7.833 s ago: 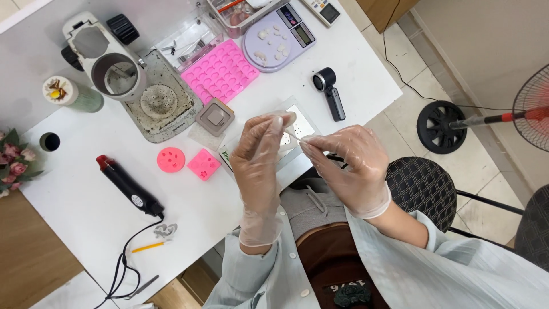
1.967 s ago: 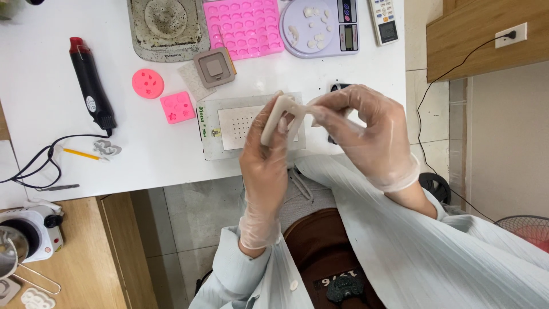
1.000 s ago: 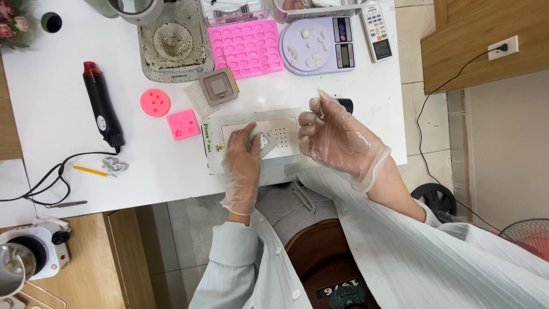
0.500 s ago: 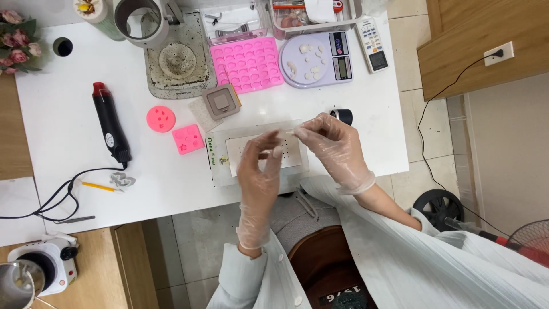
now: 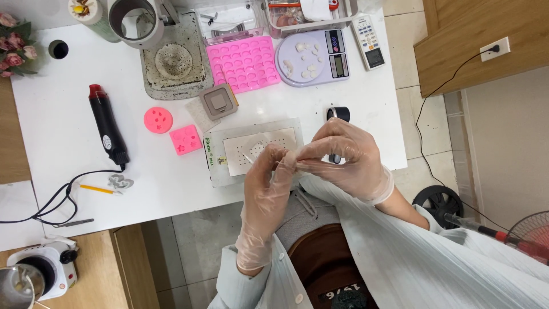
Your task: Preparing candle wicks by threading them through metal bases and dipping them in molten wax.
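Both my hands wear clear plastic gloves and meet above the table's front edge. My left hand (image 5: pixel 266 183) pinches a thin pale stick (image 5: pixel 247 158), whose tip pokes out to the left over the pad. My right hand (image 5: pixel 346 160) closes its fingertips on the other end, right against the left fingers. Just beyond them a small pale mould piece (image 5: pixel 257 147) lies on a white perforated pad (image 5: pixel 283 138) set in a grey tray (image 5: pixel 214 171).
On the white table are a black heat gun (image 5: pixel 107 126), a round pink mould (image 5: pixel 156 119), a square pink mould (image 5: pixel 186 139), a large pink mould sheet (image 5: pixel 245 63), a grey square mould (image 5: pixel 217 103), a lilac scale (image 5: pixel 337 57) with white pieces, and a black hand-held device (image 5: pixel 338 113). A pencil (image 5: pixel 94 189) lies left.
The pale mould piece went from my left hand down onto the pad. Since half a second ago both hands have come closer to my body and pinched together.
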